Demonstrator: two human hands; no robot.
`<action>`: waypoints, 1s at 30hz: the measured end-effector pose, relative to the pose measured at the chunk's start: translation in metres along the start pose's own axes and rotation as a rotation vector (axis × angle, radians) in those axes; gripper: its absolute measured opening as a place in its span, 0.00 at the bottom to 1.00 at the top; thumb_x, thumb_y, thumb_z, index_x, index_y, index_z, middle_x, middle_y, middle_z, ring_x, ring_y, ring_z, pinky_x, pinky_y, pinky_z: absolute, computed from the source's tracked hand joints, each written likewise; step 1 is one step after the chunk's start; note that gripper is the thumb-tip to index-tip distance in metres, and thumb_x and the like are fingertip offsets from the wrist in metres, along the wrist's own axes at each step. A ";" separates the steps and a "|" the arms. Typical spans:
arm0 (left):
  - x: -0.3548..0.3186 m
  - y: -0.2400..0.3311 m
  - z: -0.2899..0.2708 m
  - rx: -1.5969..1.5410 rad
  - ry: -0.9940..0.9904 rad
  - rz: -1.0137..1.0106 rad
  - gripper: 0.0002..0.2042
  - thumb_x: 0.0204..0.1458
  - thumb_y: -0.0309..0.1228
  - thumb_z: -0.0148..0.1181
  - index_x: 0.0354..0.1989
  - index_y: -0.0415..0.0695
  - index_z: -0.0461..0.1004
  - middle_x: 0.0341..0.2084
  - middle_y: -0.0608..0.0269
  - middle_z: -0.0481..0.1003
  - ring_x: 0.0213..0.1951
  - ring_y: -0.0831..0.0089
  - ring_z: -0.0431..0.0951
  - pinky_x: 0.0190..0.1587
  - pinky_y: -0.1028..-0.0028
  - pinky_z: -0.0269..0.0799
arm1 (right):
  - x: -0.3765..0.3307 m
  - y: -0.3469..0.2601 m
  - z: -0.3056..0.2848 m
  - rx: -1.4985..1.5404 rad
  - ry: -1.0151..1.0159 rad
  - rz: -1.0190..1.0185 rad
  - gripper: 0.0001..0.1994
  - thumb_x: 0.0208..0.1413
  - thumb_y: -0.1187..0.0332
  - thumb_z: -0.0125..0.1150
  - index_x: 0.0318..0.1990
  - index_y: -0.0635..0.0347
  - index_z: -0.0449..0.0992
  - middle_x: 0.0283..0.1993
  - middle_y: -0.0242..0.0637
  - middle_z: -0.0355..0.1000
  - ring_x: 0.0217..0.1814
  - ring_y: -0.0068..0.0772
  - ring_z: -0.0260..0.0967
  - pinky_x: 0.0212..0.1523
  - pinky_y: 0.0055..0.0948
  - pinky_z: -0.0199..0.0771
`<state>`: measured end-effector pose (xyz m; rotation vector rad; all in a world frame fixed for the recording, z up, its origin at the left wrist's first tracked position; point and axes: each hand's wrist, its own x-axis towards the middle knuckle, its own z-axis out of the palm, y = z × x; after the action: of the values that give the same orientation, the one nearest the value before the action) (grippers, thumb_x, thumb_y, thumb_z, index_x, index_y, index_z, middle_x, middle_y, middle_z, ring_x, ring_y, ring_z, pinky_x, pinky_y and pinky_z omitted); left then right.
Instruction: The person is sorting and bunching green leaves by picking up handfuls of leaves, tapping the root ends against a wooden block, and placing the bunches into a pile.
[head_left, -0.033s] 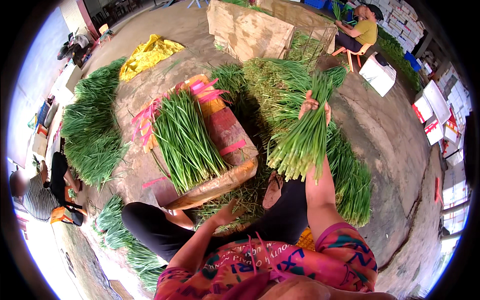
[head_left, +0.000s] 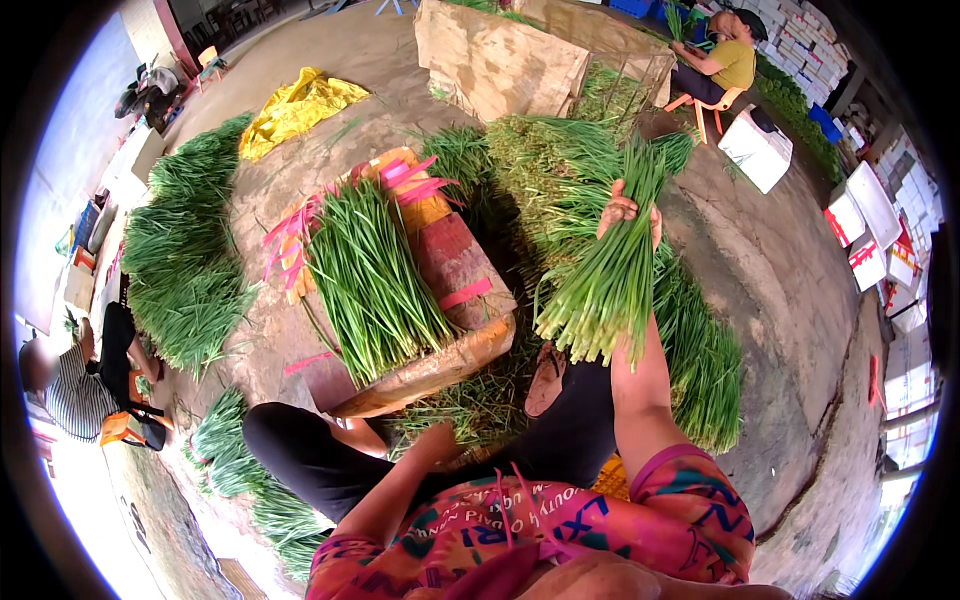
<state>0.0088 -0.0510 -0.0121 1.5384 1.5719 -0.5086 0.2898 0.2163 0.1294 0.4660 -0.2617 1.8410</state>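
My right hand (head_left: 620,207) is raised on the right, closed around a thick bunch of chives (head_left: 600,290). The pale cut ends point down toward me and the leaves away. Low over my lap is my left hand (head_left: 436,442), above loose trimmings; its fingers are curled under or hidden, and nothing shows in it. In front of me another pile of chives (head_left: 375,280) lies lengthwise on a low wooden stand (head_left: 455,255). Pink strips (head_left: 292,235) hang along the stand's far and left sides.
Heaps of chives lie at left (head_left: 185,250) and beside my right arm (head_left: 705,370). A yellow sack (head_left: 300,105) and wooden boards (head_left: 500,60) are farther off. Seated people are at far left (head_left: 80,395) and upper right (head_left: 735,65), near a white foam box (head_left: 757,150).
My left hand has drawn slightly back toward my lap, and its outstretched fingers no longer show. My right hand and the bunch of chives have hardly moved.
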 end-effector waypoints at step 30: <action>-0.023 0.106 -0.131 -1.857 0.212 0.617 0.06 0.48 0.30 0.57 0.29 0.41 0.74 0.23 0.64 0.74 0.26 0.77 0.72 0.30 0.77 0.71 | 0.002 0.085 -0.010 0.190 -0.202 0.557 0.29 0.49 0.64 0.52 0.57 0.66 0.51 0.29 0.31 0.61 0.31 0.24 0.62 0.43 0.28 0.65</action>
<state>0.0690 0.0543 0.1066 0.4145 0.8539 1.2144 0.2071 0.1953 0.1254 0.7706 -0.3831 2.3767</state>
